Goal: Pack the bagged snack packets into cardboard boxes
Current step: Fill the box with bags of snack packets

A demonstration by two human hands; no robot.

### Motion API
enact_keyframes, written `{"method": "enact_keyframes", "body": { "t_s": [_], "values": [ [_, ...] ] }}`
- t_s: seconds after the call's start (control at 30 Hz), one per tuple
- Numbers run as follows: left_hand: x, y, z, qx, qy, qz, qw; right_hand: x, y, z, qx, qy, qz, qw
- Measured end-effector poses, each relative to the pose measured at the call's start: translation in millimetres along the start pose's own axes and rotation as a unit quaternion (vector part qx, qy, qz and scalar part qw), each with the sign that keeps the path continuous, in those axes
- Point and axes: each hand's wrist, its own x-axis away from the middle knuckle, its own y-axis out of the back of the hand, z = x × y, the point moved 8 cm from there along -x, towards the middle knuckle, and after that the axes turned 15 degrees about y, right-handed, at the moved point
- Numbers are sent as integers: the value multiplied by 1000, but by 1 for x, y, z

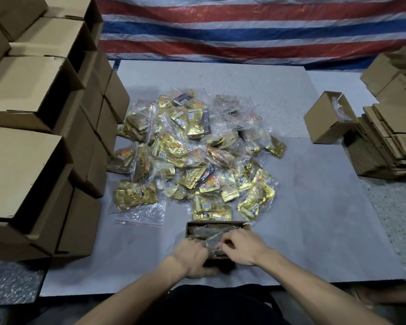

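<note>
Head view: on a grey floor sheet [314,231], the left hand [192,256] grips the open box [220,223]; the right hand [243,248] pinches the clear bag [209,232] inside. Beyond the box lie the packet pile [192,156] and a striped tarp [244,31].

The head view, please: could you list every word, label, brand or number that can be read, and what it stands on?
Nothing can be read as text.
Gold snack packets: dark print and white labels, too blurred to read.
Flattened cardboard stack: faint marks, too small to read.
Stacked cardboard boxes: no print shows.
Clear bag in the near box: nothing legible.
</note>
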Motion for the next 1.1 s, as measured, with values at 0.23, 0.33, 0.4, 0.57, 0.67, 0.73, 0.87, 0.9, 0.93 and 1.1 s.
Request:
{"method": "enact_keyframes", "body": {
  "t_s": [0.23,0.33,0.4,0.57,0.67,0.73,0.87,0.9,0.93,1.1],
  "values": [
    [-5,25,-8,-12,-23,-27,999,21,-14,-11,186,37,125,974],
    [-9,35,-30,-16,-56,-35,998,40,-22,-29,217,5,125,968],
    [-11,38,-51,-22,-75,-33,996,58,-29,-44,229,-16,118,966],
    [-24,47,-104,-35,-113,-35,992,104,-41,-82,200,-66,84,974],
    [-38,61,-136,-37,-127,-38,990,128,-41,-106,189,-99,80,974],
    [-50,74,-156,-35,-135,-36,990,143,-38,-125,179,-124,65,974],
    [-71,105,-191,-16,-162,-80,983,167,-28,-165,155,-175,35,972],
    [-75,114,-198,-6,-163,-96,982,170,-25,-175,151,-184,28,971],
    [-79,122,-205,1,-159,-113,981,174,-21,-184,144,-193,20,970],
    [-105,153,-219,50,-114,-131,984,188,5,-233,114,-236,-35,964]
  ]
}}
